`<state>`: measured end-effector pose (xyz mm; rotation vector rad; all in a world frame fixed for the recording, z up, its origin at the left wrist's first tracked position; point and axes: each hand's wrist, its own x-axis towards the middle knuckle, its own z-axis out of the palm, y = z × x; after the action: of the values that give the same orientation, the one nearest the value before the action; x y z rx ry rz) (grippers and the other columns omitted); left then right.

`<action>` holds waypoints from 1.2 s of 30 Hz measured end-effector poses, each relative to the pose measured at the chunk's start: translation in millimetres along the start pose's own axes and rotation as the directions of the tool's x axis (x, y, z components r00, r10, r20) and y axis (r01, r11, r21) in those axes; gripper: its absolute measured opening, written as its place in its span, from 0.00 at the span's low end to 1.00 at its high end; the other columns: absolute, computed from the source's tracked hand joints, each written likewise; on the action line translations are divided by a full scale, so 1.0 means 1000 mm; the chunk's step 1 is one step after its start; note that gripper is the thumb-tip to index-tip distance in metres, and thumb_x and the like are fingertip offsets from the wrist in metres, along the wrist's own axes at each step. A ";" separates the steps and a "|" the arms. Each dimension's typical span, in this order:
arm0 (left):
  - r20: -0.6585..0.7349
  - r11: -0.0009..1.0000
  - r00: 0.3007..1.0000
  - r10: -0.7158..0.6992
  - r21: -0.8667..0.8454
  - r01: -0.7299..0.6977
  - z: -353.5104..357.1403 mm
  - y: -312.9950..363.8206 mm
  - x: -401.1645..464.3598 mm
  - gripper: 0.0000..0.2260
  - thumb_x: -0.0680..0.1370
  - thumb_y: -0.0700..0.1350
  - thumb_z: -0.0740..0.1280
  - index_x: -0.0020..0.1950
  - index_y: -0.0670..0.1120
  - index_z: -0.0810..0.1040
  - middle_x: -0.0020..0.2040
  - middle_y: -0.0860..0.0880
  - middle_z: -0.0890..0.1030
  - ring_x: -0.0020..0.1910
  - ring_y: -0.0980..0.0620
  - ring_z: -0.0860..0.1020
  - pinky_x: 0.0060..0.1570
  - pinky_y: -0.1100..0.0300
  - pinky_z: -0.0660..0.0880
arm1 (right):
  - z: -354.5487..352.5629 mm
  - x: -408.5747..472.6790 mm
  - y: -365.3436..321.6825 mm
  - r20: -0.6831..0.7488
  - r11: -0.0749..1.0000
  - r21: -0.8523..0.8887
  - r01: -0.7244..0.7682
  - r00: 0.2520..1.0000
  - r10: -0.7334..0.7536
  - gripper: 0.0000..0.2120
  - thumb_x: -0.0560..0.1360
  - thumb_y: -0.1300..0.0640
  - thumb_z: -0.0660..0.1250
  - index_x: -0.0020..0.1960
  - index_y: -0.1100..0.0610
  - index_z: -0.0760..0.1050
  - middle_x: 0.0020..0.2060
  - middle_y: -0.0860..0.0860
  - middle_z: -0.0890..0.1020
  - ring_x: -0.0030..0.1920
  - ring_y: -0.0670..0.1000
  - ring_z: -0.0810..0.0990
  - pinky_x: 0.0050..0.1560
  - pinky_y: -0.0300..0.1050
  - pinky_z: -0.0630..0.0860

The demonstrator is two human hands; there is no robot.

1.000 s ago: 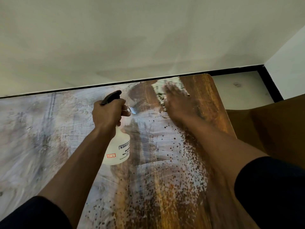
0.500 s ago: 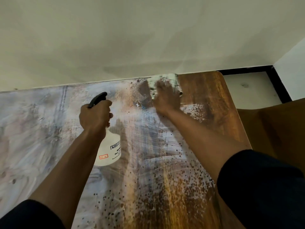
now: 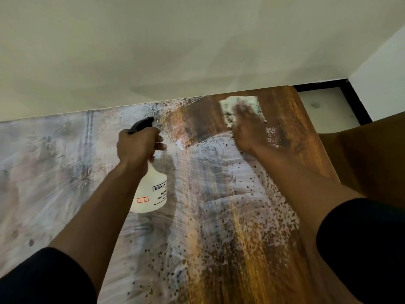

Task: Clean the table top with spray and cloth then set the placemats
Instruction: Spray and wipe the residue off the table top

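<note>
Left hand [image 3: 137,145] curled round spray bottle [image 3: 151,189] neck; right hand [image 3: 247,130] flat, blurred, pressing cloth [image 3: 230,106] onto table [image 3: 219,249] far corner

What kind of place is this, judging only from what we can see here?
Probably a room in a home, perhaps a dining corner, though little shows. A wooden table stands against a plain pale wall, and a tiled floor with a dark skirting strip shows beside it.
</note>
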<state>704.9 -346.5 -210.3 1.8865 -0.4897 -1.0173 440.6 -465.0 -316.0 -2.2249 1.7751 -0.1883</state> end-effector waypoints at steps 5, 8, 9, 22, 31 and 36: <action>0.038 0.999 0.999 -0.027 0.031 0.026 -0.004 -0.003 -0.009 0.08 0.77 0.39 0.71 0.46 0.54 0.83 0.37 0.46 0.86 0.39 0.45 0.88 0.25 0.62 0.67 | 0.000 0.012 -0.008 0.015 0.968 0.001 -0.251 0.968 0.251 0.28 0.86 0.51 0.50 0.84 0.51 0.47 0.83 0.50 0.50 0.82 0.54 0.45 0.79 0.60 0.45; 0.030 0.999 0.999 -0.033 0.036 0.031 -0.011 -0.007 -0.011 0.09 0.76 0.40 0.71 0.41 0.53 0.83 0.33 0.46 0.85 0.40 0.43 0.87 0.28 0.60 0.67 | 0.008 0.020 -0.050 0.028 0.982 0.007 -0.189 0.982 0.189 0.30 0.84 0.58 0.55 0.83 0.48 0.50 0.82 0.48 0.53 0.82 0.56 0.50 0.79 0.64 0.48; 0.030 0.999 0.999 -0.034 0.033 0.033 -0.014 -0.007 -0.011 0.09 0.76 0.40 0.71 0.40 0.53 0.83 0.33 0.46 0.85 0.39 0.44 0.86 0.28 0.60 0.67 | 0.013 0.019 -0.069 0.033 0.991 0.013 -0.133 0.991 0.132 0.31 0.83 0.60 0.56 0.82 0.47 0.52 0.82 0.48 0.55 0.82 0.56 0.52 0.79 0.65 0.49; 0.010 0.999 1.000 -0.022 0.033 0.021 -0.042 0.006 -0.005 0.10 0.77 0.40 0.71 0.39 0.54 0.82 0.33 0.47 0.85 0.37 0.45 0.86 0.28 0.60 0.67 | 0.013 0.025 -0.095 0.085 0.990 -0.037 0.139 0.987 -0.135 0.25 0.86 0.53 0.52 0.83 0.49 0.52 0.83 0.49 0.52 0.82 0.53 0.50 0.79 0.59 0.50; 0.028 1.000 1.000 -0.013 0.004 0.013 -0.061 -0.003 -0.006 0.12 0.78 0.40 0.71 0.38 0.55 0.81 0.32 0.47 0.84 0.37 0.45 0.85 0.29 0.59 0.67 | 0.029 0.045 -0.121 0.001 0.993 -0.018 -0.119 0.993 0.119 0.29 0.82 0.58 0.59 0.81 0.51 0.57 0.81 0.50 0.60 0.81 0.57 0.57 0.77 0.65 0.57; 0.028 1.000 1.000 -0.010 -0.003 0.010 -0.073 -0.004 -0.005 0.11 0.77 0.41 0.72 0.38 0.55 0.82 0.32 0.47 0.85 0.38 0.45 0.85 0.30 0.59 0.67 | 0.048 0.021 -0.196 0.116 0.977 0.007 0.211 0.971 -0.211 0.29 0.83 0.56 0.56 0.83 0.49 0.53 0.82 0.49 0.56 0.82 0.55 0.51 0.80 0.62 0.49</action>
<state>761.3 -302.3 -193.8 1.8760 -0.4951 -1.0516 641.6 -438.9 -303.5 -2.3751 1.4806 -0.0956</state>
